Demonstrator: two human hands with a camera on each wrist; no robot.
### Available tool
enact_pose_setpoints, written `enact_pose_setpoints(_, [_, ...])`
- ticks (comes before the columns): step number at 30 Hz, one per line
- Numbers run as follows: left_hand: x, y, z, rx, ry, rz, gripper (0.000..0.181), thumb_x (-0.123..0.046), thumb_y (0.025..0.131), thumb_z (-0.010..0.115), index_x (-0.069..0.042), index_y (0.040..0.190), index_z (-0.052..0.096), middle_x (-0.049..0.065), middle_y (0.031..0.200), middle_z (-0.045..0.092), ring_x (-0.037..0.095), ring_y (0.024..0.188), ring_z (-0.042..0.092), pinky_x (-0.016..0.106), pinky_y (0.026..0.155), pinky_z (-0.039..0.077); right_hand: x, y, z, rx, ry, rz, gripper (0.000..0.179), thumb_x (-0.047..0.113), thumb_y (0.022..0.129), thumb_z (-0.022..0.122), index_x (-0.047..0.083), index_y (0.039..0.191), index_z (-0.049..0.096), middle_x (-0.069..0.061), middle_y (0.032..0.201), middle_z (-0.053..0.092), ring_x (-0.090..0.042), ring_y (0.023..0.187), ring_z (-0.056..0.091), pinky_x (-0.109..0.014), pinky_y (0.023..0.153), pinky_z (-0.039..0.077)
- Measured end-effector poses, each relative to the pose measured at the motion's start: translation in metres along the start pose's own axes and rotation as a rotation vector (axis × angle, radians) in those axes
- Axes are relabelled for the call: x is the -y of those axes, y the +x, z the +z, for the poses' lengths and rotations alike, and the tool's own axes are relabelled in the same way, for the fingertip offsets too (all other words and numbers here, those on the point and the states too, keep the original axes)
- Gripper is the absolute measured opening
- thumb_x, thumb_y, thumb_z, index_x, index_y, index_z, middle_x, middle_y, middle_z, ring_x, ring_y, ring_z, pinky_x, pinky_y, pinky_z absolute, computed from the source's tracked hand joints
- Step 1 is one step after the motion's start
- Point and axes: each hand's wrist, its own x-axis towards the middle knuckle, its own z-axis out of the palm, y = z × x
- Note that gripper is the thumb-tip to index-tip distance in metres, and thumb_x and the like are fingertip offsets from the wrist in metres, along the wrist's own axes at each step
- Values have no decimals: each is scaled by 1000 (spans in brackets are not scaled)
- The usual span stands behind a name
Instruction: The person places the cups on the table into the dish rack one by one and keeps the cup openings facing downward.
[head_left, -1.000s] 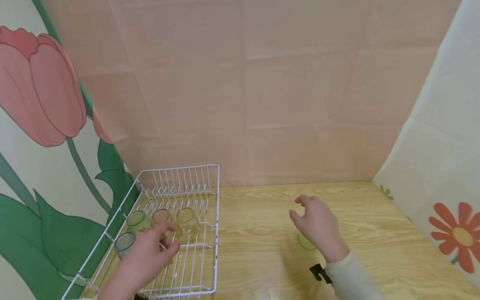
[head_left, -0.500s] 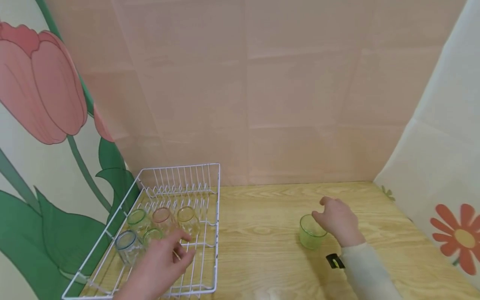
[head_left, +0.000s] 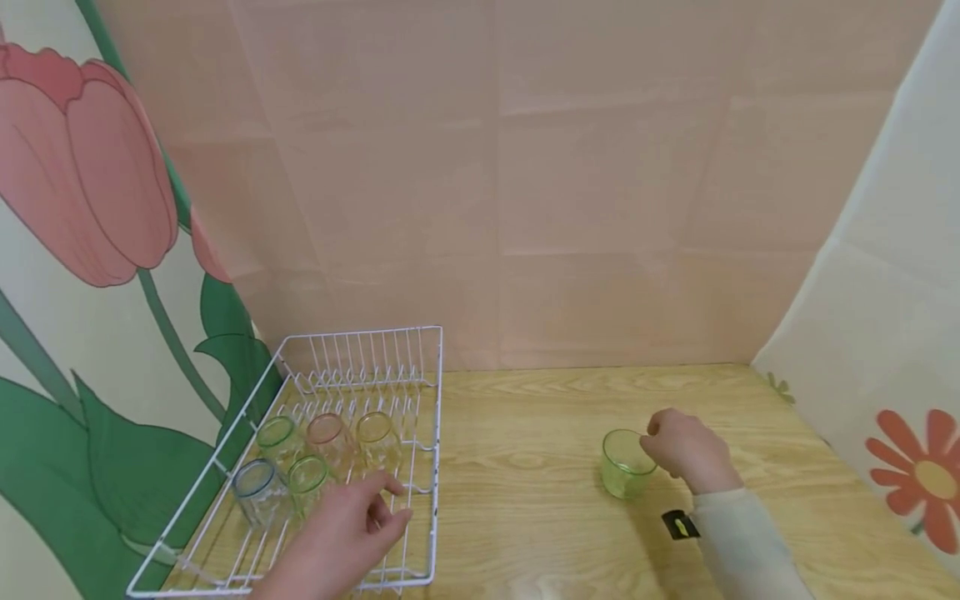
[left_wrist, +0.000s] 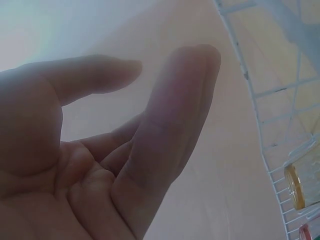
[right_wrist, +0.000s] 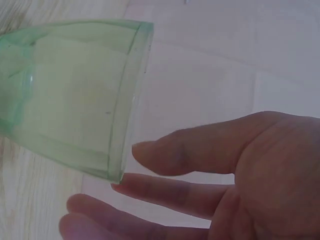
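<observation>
A pale green glass [head_left: 624,477] stands on the wooden table, its round rim facing up. My right hand [head_left: 692,454] is at the right side of that rim. In the right wrist view, the thumb [right_wrist: 165,152] and fingers [right_wrist: 170,194] lie close to the rim without closing round it. My left hand [head_left: 341,533] hovers over the front of a white wire dish rack [head_left: 435,517], fingers loosely bent and holding nothing. Behind it in the rack are a blue glass [head_left: 262,500], a light green glass [head_left: 307,483] and a yellow glass [head_left: 378,442].
A pink glass [head_left: 332,437] and a darker green glass [head_left: 277,437] also stand in the rack. A pink cloth backdrop [head_left: 525,208] rises behind the table [head_left: 517,500]. Flower-printed sheets hang at both sides.
My right hand has moved right and slightly down to the side of the green glass, which now shows. My left hand has drawn right and towards me, uncovering the light green glass in the rack.
</observation>
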Motion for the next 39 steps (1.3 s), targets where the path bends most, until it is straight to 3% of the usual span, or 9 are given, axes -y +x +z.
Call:
enact_pose_setpoints(9, [-5, 3, 2, 35, 9, -34, 12, -21, 92, 70, -14, 101, 66, -16, 65, 57, -1, 56, 50, 22, 55, 44, 0, -3, -1, 41, 27, 25, 39, 18, 94, 48, -6, 122, 60, -8, 83, 66, -22, 66, 61, -41, 57, 46])
enact_pose_setpoints(18, [-1, 1, 5, 48, -22, -12, 14, -22, 92, 71, -13, 100, 66, -15, 65, 57, -2, 56, 49, 22, 55, 43, 3, -4, 1, 59, 55, 13, 33, 17, 94, 52, -5, 117, 62, -5, 80, 69, -21, 67, 64, -42, 58, 48])
enact_pose_setpoints(30, [3, 3, 10, 32, -12, 10, 11, -21, 91, 72, -15, 99, 67, -17, 65, 58, -3, 57, 50, 22, 56, 44, -1, 7, 18, 101, 281, -66, 29, 20, 98, 59, -2, 114, 67, -7, 81, 70, -21, 66, 67, -36, 58, 51])
enact_pose_setpoints(39, [7, 4, 14, 100, -40, 18, 13, -22, 93, 71, -14, 102, 67, -15, 66, 58, -2, 56, 49, 22, 54, 43, 4, 12, 31, 149, 379, -102, 34, 22, 100, 56, -4, 120, 65, -10, 77, 68, -21, 60, 61, -33, 53, 48])
